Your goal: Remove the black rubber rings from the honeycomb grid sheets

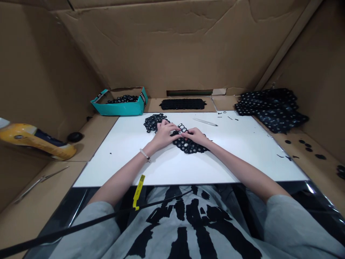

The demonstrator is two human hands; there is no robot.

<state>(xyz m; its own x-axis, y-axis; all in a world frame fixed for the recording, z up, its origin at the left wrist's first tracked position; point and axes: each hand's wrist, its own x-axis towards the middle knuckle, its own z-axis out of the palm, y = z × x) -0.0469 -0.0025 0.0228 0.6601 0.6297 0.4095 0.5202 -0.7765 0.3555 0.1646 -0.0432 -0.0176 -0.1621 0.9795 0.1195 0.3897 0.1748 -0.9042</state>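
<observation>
My left hand (166, 136) and my right hand (196, 136) meet over the white board, their thumbs and fingertips closed on a black sheet with round holes (192, 146). The sheet hangs below the fingers and partly rests on the board. A few looser black rings (182, 126) stick up between the two hands. Just behind my left hand lies a pile of small black rings (153, 121). Fingers partly hide the exact spot they grip.
A teal box (118, 109) of black rings stands back left, beside a black strip stack (183, 104). A pen-like tool (205, 122) lies on the white board (129, 158). Holed black sheets (272, 108) are heaped right. At left are a yellow bottle (35, 138) and metal tweezers (41, 180).
</observation>
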